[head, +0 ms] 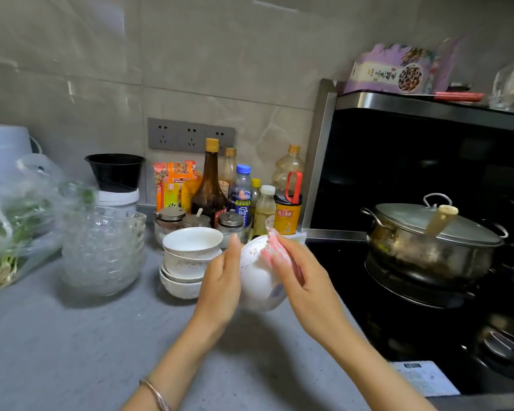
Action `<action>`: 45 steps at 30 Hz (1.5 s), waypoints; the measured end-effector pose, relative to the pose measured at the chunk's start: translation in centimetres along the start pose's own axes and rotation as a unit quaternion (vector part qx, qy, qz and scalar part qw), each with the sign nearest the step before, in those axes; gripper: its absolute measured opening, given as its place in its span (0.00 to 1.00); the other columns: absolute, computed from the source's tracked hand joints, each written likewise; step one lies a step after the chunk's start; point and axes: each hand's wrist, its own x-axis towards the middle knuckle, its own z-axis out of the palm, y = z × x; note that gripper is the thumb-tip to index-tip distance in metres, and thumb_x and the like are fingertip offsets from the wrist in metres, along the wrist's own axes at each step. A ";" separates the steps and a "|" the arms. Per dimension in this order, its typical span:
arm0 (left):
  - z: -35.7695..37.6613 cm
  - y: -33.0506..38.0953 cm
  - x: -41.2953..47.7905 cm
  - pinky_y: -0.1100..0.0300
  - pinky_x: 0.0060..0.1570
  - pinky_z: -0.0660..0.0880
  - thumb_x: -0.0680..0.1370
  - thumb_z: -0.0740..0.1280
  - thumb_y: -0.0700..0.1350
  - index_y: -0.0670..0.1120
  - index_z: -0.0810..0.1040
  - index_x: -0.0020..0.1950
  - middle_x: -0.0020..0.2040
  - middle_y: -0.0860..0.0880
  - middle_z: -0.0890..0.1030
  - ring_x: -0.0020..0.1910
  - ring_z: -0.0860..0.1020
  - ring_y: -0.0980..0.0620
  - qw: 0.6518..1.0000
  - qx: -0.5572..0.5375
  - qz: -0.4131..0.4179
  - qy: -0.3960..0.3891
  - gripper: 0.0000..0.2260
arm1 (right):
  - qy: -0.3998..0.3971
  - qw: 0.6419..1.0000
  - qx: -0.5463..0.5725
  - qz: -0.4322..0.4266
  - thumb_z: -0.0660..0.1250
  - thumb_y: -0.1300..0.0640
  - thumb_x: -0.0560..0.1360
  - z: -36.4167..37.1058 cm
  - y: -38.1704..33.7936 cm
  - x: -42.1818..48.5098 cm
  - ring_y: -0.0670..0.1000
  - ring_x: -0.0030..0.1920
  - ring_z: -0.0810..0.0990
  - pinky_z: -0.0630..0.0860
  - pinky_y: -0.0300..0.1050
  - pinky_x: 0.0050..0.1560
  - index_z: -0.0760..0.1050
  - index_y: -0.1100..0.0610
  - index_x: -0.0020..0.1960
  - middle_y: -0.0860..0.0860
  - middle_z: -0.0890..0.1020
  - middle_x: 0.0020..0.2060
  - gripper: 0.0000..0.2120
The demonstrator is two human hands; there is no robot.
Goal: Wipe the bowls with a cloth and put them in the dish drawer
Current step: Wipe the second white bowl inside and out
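Note:
My left hand (221,284) grips a white bowl (257,281) by its left side, holding it tilted above the grey counter (72,345) with its underside toward me. My right hand (301,272) presses a pink-and-white cloth (275,247) against the bowl's upper right side, fingers curled round the cloth. Just left of the held bowl, a stack of several white bowls (187,258) stands on the counter. No drawer is in view.
Stacked clear glass bowls (104,253) and a bag of greens (15,221) sit at the left. Sauce bottles (209,182) and spice jars (169,218) line the wall. A lidded steel pot (431,241) stands on the black stove (413,336) at the right.

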 end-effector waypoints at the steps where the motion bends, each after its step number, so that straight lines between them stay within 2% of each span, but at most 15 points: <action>1: 0.4 -0.2 -0.5 0.67 0.41 0.76 0.76 0.50 0.62 0.47 0.82 0.41 0.38 0.51 0.85 0.40 0.81 0.60 1.000 -0.001 -0.019 0.007 0.27 | 0.000 0.999 -0.032 -0.009 0.57 0.37 0.75 -0.4 0.3 -0.3 0.39 0.66 0.70 0.68 0.44 0.68 0.71 0.45 0.68 0.37 0.74 0.64 0.25; 4: 1.4 -0.7 -1.9 0.49 0.47 0.77 0.75 0.47 0.72 0.41 0.81 0.44 0.41 0.45 0.85 0.45 0.82 0.46 0.999 0.033 0.000 0.009 0.38 | -0.029 0.999 -0.027 0.004 0.57 0.34 0.73 -1.4 1.0 -0.2 0.40 0.68 0.68 0.65 0.43 0.70 0.70 0.41 0.67 0.38 0.72 0.65 0.25; 10: 3.3 -0.5 -3.9 0.41 0.36 0.71 0.72 0.46 0.74 0.39 0.75 0.34 0.29 0.42 0.78 0.33 0.76 0.42 0.990 0.104 0.063 0.074 0.39 | 0.041 0.979 0.152 0.129 0.55 0.48 0.82 -0.3 0.3 -1.4 0.48 0.66 0.74 0.68 0.43 0.67 0.75 0.51 0.63 0.50 0.77 0.65 0.16; 13: 3.8 0.2 -4.4 0.48 0.33 0.67 0.76 0.48 0.66 0.46 0.69 0.28 0.25 0.49 0.73 0.28 0.71 0.48 0.982 0.127 0.088 0.113 0.29 | 0.075 0.994 -0.075 -0.014 0.51 0.46 0.82 0.6 -1.0 -3.0 0.36 0.70 0.64 0.56 0.31 0.70 0.69 0.48 0.71 0.39 0.69 0.69 0.20; 15: 4.0 0.5 -4.7 0.50 0.34 0.68 0.76 0.46 0.67 0.44 0.73 0.30 0.27 0.48 0.77 0.30 0.74 0.48 0.984 0.117 0.087 0.103 0.32 | 0.072 0.981 -0.151 -0.095 0.50 0.46 0.82 0.4 -0.9 -2.9 0.37 0.70 0.64 0.57 0.32 0.70 0.70 0.47 0.70 0.40 0.71 0.68 0.20; 18: 4.0 0.5 -5.0 0.53 0.31 0.66 0.75 0.46 0.67 0.46 0.73 0.28 0.25 0.51 0.75 0.27 0.71 0.53 0.986 0.105 0.070 0.105 0.31 | 0.056 0.998 -0.002 -0.023 0.55 0.49 0.82 -0.8 -0.6 -2.2 0.38 0.63 0.74 0.69 0.33 0.61 0.76 0.49 0.65 0.44 0.78 0.62 0.16; 21: 3.9 0.2 -5.2 0.48 0.36 0.74 0.74 0.46 0.68 0.46 0.81 0.39 0.34 0.47 0.82 0.36 0.80 0.49 0.988 0.102 0.052 0.100 0.34 | 0.016 0.959 0.226 0.167 0.57 0.51 0.82 -1.6 -0.8 -1.6 0.40 0.49 0.80 0.71 0.24 0.35 0.77 0.50 0.63 0.49 0.81 0.56 0.15; 23: 3.8 0.3 -5.4 0.49 0.37 0.73 0.73 0.45 0.70 0.46 0.81 0.38 0.33 0.47 0.81 0.36 0.80 0.48 0.986 0.112 0.062 0.104 0.34 | 0.028 0.978 0.161 0.130 0.54 0.48 0.83 -1.1 -0.8 -2.5 0.39 0.58 0.77 0.75 0.28 0.49 0.75 0.46 0.66 0.46 0.78 0.62 0.16; 25: 3.7 0.8 -5.6 0.50 0.33 0.69 0.75 0.47 0.68 0.47 0.75 0.31 0.27 0.50 0.76 0.30 0.75 0.49 0.983 0.134 0.077 0.104 0.30 | 0.044 0.998 -0.040 -0.009 0.50 0.44 0.81 -0.2 -1.1 -3.4 0.39 0.68 0.69 0.66 0.39 0.68 0.70 0.43 0.69 0.42 0.74 0.67 0.20; 28: 3.5 1.1 -5.9 0.49 0.32 0.68 0.76 0.48 0.68 0.47 0.73 0.30 0.26 0.51 0.75 0.28 0.73 0.52 0.982 0.144 0.084 0.088 0.30 | 0.033 0.978 -0.170 -0.118 0.49 0.46 0.81 0.4 -0.8 -3.2 0.41 0.71 0.65 0.60 0.42 0.72 0.70 0.47 0.70 0.42 0.73 0.68 0.21; 30: 3.1 1.4 -6.1 0.54 0.30 0.64 0.75 0.50 0.69 0.48 0.66 0.26 0.23 0.52 0.69 0.25 0.66 0.56 0.982 0.142 0.088 0.087 0.28 | 0.027 0.999 -0.013 -0.042 0.51 0.46 0.81 -0.2 -1.1 -2.7 0.40 0.65 0.72 0.67 0.45 0.69 0.75 0.45 0.64 0.41 0.78 0.62 0.18; 32: 2.7 1.8 -6.3 0.62 0.28 0.63 0.75 0.58 0.68 0.49 0.68 0.25 0.23 0.53 0.71 0.24 0.67 0.59 0.990 0.101 0.077 0.067 0.28 | -0.008 0.984 0.131 0.118 0.54 0.40 0.80 -1.0 -0.9 -2.3 0.47 0.52 0.81 0.78 0.51 0.50 0.78 0.42 0.57 0.42 0.83 0.49 0.17; 35: 1.7 2.4 -5.9 0.67 0.27 0.66 0.73 0.64 0.62 0.40 0.78 0.32 0.27 0.51 0.77 0.27 0.72 0.59 0.998 0.028 0.053 0.023 0.25 | -0.023 0.941 0.186 0.280 0.54 0.31 0.74 -1.7 -0.8 -2.6 0.58 0.35 0.78 0.68 0.40 0.24 0.78 0.49 0.57 0.57 0.81 0.36 0.26; 41: 0.0 1.8 -5.1 0.65 0.31 0.70 0.76 0.64 0.58 0.43 0.78 0.32 0.29 0.49 0.80 0.29 0.75 0.55 0.998 -0.008 -0.002 -0.065 0.22 | 0.077 0.944 0.249 0.202 0.59 0.53 0.81 -1.4 -1.1 -2.9 0.47 0.25 0.73 0.66 0.36 0.25 0.69 0.60 0.31 0.52 0.72 0.24 0.21; 45: -1.2 1.7 -4.6 0.62 0.34 0.66 0.78 0.58 0.62 0.46 0.75 0.32 0.29 0.52 0.76 0.31 0.71 0.57 0.987 0.102 0.054 -0.112 0.24 | 0.052 0.968 0.183 0.163 0.62 0.49 0.79 -2.0 -1.4 -2.4 0.56 0.29 0.70 0.61 0.41 0.26 0.68 0.74 0.33 0.61 0.70 0.28 0.29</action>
